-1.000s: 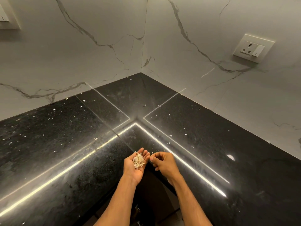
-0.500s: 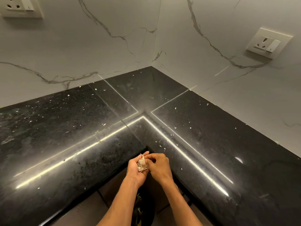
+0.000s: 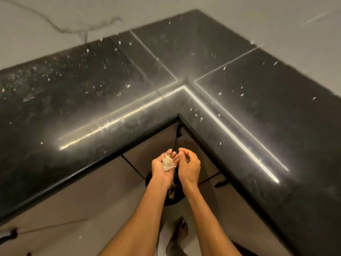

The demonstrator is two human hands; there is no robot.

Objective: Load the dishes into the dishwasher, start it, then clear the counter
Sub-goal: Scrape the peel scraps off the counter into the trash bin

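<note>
My left hand (image 3: 161, 171) is palm up below the inner corner of the black counter (image 3: 88, 111), with a small heap of pale scraps (image 3: 167, 162) lying in the palm. Close on its right, my right hand (image 3: 190, 166) has loosely curved fingers, with its fingertips at the left hand's fingers and nothing visible in them. Both hands hover over a black bin (image 3: 174, 197) on the floor, mostly hidden by my forearms. Small white crumbs (image 3: 127, 86) are scattered over both arms of the counter.
The L-shaped counter meets white marble walls (image 3: 55, 19) at the back. Brown cabinet fronts (image 3: 153, 145) stand under its edge, with a dark handle (image 3: 220, 182) on the right one. My feet (image 3: 178, 235) are on the pale floor below.
Both hands have drawn back from the counter's edge and now sit lower, over the bin. The view has tilted down, so the wall sockets are out of sight.
</note>
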